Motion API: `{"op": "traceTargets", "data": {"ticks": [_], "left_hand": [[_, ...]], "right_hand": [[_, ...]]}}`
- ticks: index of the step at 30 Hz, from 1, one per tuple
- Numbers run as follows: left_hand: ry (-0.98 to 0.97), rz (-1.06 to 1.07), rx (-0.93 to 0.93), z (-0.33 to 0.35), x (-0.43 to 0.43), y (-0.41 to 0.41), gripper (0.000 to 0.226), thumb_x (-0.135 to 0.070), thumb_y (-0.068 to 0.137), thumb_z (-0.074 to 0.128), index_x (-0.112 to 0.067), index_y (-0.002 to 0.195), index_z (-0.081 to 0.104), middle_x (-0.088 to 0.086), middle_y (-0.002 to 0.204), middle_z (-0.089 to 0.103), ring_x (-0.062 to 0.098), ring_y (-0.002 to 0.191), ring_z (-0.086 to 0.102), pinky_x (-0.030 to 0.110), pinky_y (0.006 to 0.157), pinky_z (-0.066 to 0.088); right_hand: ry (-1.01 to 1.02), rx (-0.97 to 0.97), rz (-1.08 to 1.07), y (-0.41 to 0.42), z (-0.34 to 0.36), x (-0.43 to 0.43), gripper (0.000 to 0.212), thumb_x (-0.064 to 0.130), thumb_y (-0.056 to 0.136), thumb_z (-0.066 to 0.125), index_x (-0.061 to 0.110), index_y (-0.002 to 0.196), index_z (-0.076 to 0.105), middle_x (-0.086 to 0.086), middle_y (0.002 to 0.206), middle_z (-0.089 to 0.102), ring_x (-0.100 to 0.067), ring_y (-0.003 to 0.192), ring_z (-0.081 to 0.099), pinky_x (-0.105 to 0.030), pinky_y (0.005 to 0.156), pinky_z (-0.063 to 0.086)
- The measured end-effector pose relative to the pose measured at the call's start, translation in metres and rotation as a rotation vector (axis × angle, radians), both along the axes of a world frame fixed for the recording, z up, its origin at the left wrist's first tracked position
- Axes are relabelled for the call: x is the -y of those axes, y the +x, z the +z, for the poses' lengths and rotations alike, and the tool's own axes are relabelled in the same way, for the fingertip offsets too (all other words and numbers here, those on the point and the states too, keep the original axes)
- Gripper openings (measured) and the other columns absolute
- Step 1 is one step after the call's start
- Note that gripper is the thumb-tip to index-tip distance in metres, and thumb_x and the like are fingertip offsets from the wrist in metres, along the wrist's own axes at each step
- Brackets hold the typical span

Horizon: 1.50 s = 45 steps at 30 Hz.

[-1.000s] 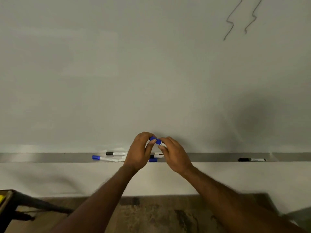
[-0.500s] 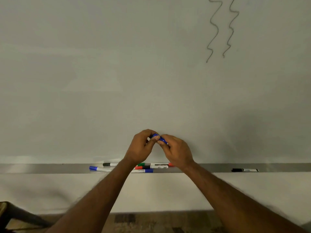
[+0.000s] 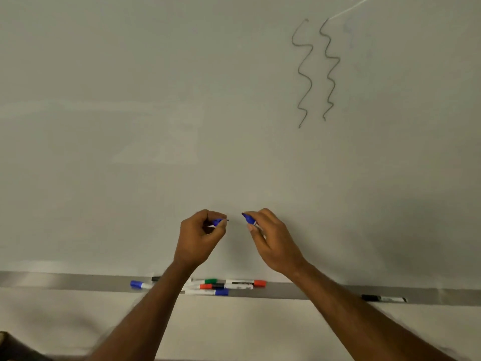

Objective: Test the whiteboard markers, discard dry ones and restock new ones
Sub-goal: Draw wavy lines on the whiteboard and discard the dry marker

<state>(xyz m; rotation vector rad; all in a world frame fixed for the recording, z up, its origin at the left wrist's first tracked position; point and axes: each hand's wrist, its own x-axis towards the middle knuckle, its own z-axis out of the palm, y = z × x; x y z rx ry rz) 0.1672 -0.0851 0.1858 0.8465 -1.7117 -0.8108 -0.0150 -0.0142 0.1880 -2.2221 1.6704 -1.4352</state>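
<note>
In front of the whiteboard (image 3: 130,126), my right hand (image 3: 273,238) grips a blue whiteboard marker (image 3: 248,219), its pointed blue end aimed left. My left hand (image 3: 200,235) pinches a small blue piece, apparently the marker's cap (image 3: 220,221), a short gap away from the marker's tip. Both hands hover just above the metal tray (image 3: 65,281). Several capped markers lie in a cluster on the tray below my wrists: blue (image 3: 138,284), green (image 3: 210,280), red (image 3: 259,283) and another blue (image 3: 221,292). My left forearm hides part of the cluster.
Two grey wavy lines (image 3: 305,74) run down the upper right of the board. A single black marker (image 3: 382,298) lies alone on the tray far to the right. A dark object (image 3: 10,347) sits at the bottom left corner.
My hands were joined on the blue marker; they have pulled apart, each now holding a blue piece. The view has tilted upward, showing more of the wavy lines.
</note>
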Motion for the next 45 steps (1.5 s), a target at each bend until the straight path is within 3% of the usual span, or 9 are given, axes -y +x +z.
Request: {"op": "traceTargets", "data": {"ticks": [6, 10, 14, 18, 23, 31, 35, 40, 45], "left_hand": [[-0.248, 0.028, -0.008, 0.061, 0.026, 0.006, 0.007, -0.009, 0.090, 0.063, -0.014, 0.093, 0.067, 0.000, 0.089, 0.070, 0.011, 0.080, 0.066, 0.015, 0.062, 0.051], [-0.472, 0.055, 0.096, 0.119, 0.052, 0.015, 0.017, -0.011, 0.096, 0.050, -0.016, 0.102, 0.065, -0.008, 0.084, 0.061, 0.008, 0.075, 0.058, 0.014, 0.063, 0.044], [-0.540, 0.101, 0.105, 0.159, 0.070, 0.017, 0.014, -0.027, 0.100, 0.053, -0.018, 0.107, 0.061, -0.013, 0.084, 0.057, 0.004, 0.075, 0.055, 0.008, 0.065, 0.041], [-0.562, 0.081, 0.112, 0.160, 0.080, 0.017, 0.018, -0.019, 0.100, 0.047, -0.011, 0.113, 0.058, -0.003, 0.097, 0.057, 0.001, 0.083, 0.053, 0.006, 0.072, 0.039], [-0.603, -0.064, 0.227, 0.121, 0.080, 0.015, 0.028, -0.005, 0.090, 0.045, -0.004, 0.114, 0.060, 0.004, 0.104, 0.052, 0.006, 0.090, 0.051, 0.006, 0.085, 0.037], [-0.288, -0.268, 0.552, -0.064, 0.052, -0.013, 0.017, -0.018, 0.091, 0.063, -0.018, 0.106, 0.071, -0.006, 0.100, 0.062, 0.009, 0.086, 0.059, 0.025, 0.079, 0.051], [-0.070, -0.238, 0.666, -0.136, 0.032, -0.031, 0.012, -0.019, 0.087, 0.068, -0.020, 0.098, 0.075, -0.005, 0.096, 0.070, 0.014, 0.091, 0.057, 0.029, 0.084, 0.047], [0.227, -0.120, 0.682, -0.195, 0.023, -0.047, 0.016, -0.017, 0.085, 0.071, -0.017, 0.100, 0.076, 0.000, 0.101, 0.072, 0.018, 0.094, 0.065, 0.025, 0.085, 0.047], [0.268, -0.142, 0.731, -0.230, 0.025, -0.057, 0.016, -0.020, 0.084, 0.074, -0.019, 0.099, 0.075, -0.001, 0.100, 0.070, 0.016, 0.092, 0.064, 0.026, 0.082, 0.049]], "right_hand": [[-0.216, 0.097, -0.155, -0.007, 0.062, 0.019, 0.036, 0.032, 0.100, 0.052, 0.018, 0.133, 0.057, 0.010, 0.073, 0.058, -0.009, 0.062, 0.051, -0.026, 0.060, 0.048], [-0.287, 0.181, -0.183, -0.006, 0.105, 0.033, 0.038, 0.018, 0.102, 0.048, 0.014, 0.139, 0.050, 0.024, 0.084, 0.052, 0.001, 0.068, 0.053, -0.015, 0.067, 0.043], [-0.351, 0.226, -0.191, -0.004, 0.138, 0.035, 0.024, 0.018, 0.100, 0.049, 0.024, 0.123, 0.053, -0.006, 0.072, 0.059, -0.015, 0.051, 0.044, -0.034, 0.049, 0.041], [-0.400, 0.199, -0.191, -0.002, 0.152, 0.036, 0.020, 0.012, 0.099, 0.054, 0.013, 0.118, 0.058, 0.014, 0.065, 0.051, -0.009, 0.051, 0.037, -0.018, 0.055, 0.032], [-0.346, 0.191, -0.159, 0.006, 0.153, 0.038, 0.018, 0.016, 0.099, 0.054, 0.019, 0.116, 0.051, -0.010, 0.074, 0.060, -0.012, 0.049, 0.038, -0.027, 0.049, 0.035], [-0.294, 0.197, -0.176, 0.002, 0.120, 0.032, 0.011, 0.012, 0.099, 0.055, 0.004, 0.106, 0.054, 0.014, 0.067, 0.047, -0.005, 0.049, 0.036, -0.011, 0.053, 0.030], [-0.234, 0.212, -0.136, -0.005, 0.097, 0.022, 0.010, 0.013, 0.098, 0.056, 0.008, 0.106, 0.051, -0.010, 0.075, 0.058, -0.009, 0.050, 0.039, -0.020, 0.051, 0.034], [-0.190, 0.264, -0.137, -0.020, 0.063, 0.007, 0.019, 0.010, 0.096, 0.060, 0.014, 0.109, 0.047, -0.008, 0.079, 0.061, -0.026, 0.055, 0.050, -0.033, 0.051, 0.043], [-0.094, 0.259, -0.169, -0.038, 0.028, 0.000, 0.023, 0.012, 0.095, 0.062, 0.018, 0.111, 0.047, -0.010, 0.082, 0.063, -0.029, 0.059, 0.055, -0.043, 0.054, 0.047]]}}
